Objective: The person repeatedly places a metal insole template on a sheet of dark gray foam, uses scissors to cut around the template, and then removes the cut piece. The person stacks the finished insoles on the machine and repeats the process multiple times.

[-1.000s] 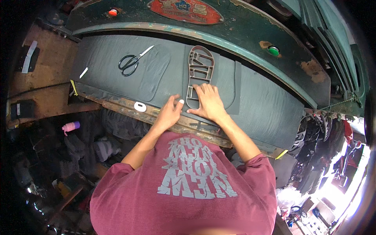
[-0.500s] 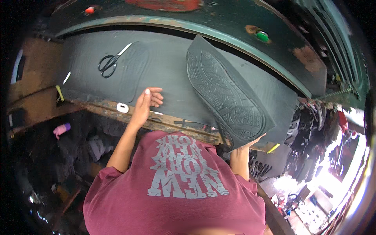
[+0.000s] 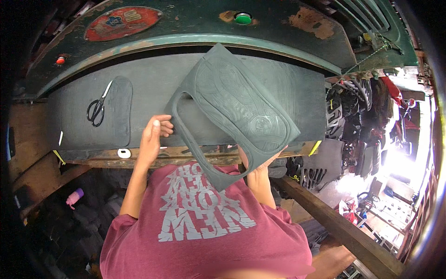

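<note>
My right hand (image 3: 258,162) holds a dark grey rubber sheet (image 3: 282,125) from beneath its lower right edge, raised and tilted over the press bed. The sheet has an embossed sole pattern and, to its left, an elongated cut-out. My left hand (image 3: 155,130), fingers loosely bent and apart, is just beside the sheet's left edge, holding nothing visible. Black-handled scissors (image 3: 96,112) lie farther left on a sole-shaped grey piece (image 3: 122,116).
The grey press bed (image 3: 306,102) spans the middle beneath a green machine (image 3: 195,23) with red and green buttons. A white oval object (image 3: 124,153) sits on the front ledge. A wooden beam (image 3: 334,223) runs at lower right, beside hanging dark items.
My right hand has lifted and tilted the sheet from the bed, showing its embossed pattern and cut-out. The metal sole frame is out of sight. My left hand has moved back, then toward the sheet.
</note>
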A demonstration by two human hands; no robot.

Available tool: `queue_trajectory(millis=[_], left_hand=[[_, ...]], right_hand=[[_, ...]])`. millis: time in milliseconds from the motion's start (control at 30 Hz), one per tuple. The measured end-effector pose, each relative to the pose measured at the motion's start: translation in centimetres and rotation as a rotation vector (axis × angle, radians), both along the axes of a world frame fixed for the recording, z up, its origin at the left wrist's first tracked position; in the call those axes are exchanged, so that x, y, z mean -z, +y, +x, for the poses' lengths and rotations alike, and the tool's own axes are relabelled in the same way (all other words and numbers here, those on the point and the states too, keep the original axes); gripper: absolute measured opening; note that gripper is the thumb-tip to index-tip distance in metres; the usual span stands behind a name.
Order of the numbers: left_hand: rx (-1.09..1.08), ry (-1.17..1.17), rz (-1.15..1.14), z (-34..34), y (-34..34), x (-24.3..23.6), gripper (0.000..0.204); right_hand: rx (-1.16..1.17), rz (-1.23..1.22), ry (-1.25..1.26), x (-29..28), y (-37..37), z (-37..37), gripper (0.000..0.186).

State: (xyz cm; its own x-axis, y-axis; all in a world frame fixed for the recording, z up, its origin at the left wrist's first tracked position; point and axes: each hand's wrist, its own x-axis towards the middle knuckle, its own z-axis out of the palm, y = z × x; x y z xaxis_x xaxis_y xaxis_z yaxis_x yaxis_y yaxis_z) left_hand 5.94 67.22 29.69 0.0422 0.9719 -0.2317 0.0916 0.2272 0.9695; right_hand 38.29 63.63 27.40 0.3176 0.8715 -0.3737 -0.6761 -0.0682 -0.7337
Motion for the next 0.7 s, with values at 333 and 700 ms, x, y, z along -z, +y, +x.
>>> queue_trajectory(millis=[333,700], left_hand=[[0.142,0.1,0.088,2.3,-0.3,-2.9,0.045],[0.213,0.139,0.144,4.6,0.4,-5.3,0.033]], right_hand=[[0.054,-0.009,0.305,-0.4,-1.4,-1.6,0.105],[-0.008,0.042,0.246,0.3,-1.3,-0.9,0.107]])
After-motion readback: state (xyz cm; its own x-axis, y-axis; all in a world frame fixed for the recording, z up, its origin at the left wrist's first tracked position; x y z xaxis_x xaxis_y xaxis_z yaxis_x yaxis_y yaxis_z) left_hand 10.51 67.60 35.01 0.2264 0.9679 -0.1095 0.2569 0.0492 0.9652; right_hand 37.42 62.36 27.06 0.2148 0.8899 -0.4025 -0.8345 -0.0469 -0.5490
